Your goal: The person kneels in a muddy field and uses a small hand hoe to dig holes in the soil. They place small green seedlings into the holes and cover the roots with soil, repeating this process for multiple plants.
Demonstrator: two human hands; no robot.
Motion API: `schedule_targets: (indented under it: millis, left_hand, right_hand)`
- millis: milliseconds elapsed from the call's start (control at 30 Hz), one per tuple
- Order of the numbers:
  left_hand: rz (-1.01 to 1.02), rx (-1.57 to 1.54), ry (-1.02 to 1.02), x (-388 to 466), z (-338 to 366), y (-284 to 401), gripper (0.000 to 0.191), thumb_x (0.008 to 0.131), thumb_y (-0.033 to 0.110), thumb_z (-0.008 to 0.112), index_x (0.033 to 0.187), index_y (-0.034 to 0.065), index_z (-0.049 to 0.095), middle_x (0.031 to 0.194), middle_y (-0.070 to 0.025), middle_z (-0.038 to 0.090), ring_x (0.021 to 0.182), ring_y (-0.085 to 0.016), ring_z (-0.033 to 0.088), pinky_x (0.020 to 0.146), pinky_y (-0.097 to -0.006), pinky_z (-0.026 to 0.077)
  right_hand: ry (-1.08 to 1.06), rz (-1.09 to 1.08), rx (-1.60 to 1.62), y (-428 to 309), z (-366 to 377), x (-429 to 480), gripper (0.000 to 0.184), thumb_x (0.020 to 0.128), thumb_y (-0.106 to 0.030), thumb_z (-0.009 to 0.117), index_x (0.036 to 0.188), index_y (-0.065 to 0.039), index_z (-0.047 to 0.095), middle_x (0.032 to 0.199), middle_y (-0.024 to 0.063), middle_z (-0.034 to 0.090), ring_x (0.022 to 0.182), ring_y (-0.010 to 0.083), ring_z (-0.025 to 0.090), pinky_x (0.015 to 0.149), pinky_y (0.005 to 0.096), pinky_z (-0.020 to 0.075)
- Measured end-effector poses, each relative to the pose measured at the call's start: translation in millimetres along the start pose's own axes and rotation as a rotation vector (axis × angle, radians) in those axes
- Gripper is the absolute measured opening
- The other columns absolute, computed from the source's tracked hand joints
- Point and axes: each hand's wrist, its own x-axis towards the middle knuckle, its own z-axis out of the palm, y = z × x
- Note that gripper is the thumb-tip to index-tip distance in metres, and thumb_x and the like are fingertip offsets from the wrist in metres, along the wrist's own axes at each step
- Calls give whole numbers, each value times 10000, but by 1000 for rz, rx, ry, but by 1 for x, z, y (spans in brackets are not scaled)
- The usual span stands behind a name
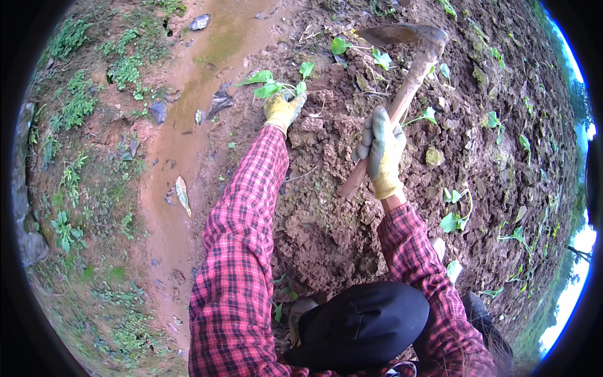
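My left hand (pixel 284 109), in a yellow work glove with a grey palm, is closed around the stems of a leafy green seedling (pixel 267 87) beside the muddy channel. Its leaves stick out past my fingers. In a matching glove, my right hand (pixel 382 146) grips the wooden handle of a hoe (pixel 411 84) near its lower end. The hoe's worn metal blade (pixel 391 34) is at the top, over the soil and close to another seedling (pixel 381 59). My fingertips partly hide where the left hand's stems meet the ground.
A channel of muddy water (pixel 167 155) runs along the left, with a weedy bank (pixel 75 103) beyond it. Cloddy brown soil (pixel 424 188) with scattered seedlings (pixel 452 221) spreads to the right. My bent knee (pixel 367 320) is at the bottom.
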Motion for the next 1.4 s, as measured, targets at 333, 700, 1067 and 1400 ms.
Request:
schedule_targets:
  millis: [333,700,1067,1400]
  left_hand:
    - [-28,-81,-1,-11,-6,13,501,774,603,669,954,140,736,860,-63,718,840,-249,670,818,-380,496]
    - [18,-336,15,-24,-12,19,359,792,339,777,1034,80,715,955,-33,724,869,-159,658,818,-312,500]
    - [-33,-236,-96,-31,-25,27,394,766,389,765,1020,90,732,936,-61,736,856,-180,677,817,-325,504]
    - [-11,-362,-86,-5,-2,5,402,835,295,733,1116,18,656,1105,-107,694,972,-205,664,854,-324,535]
  right_hand:
    - [59,541,327,33,-8,-17,346,977,-447,512,796,-155,475,548,-77,350,397,82,325,386,294,362]
    - [-138,130,-257,-31,10,-22,364,983,-339,565,1166,-25,558,615,-21,488,458,68,477,397,228,416]
    - [-618,8,-1665,-27,0,19,660,871,-177,567,1483,-155,321,1058,241,663,882,410,666,812,463,525]
    - [-523,-74,-1395,-58,-23,4,648,895,-203,592,1490,-158,339,961,199,682,849,289,683,784,404,535]
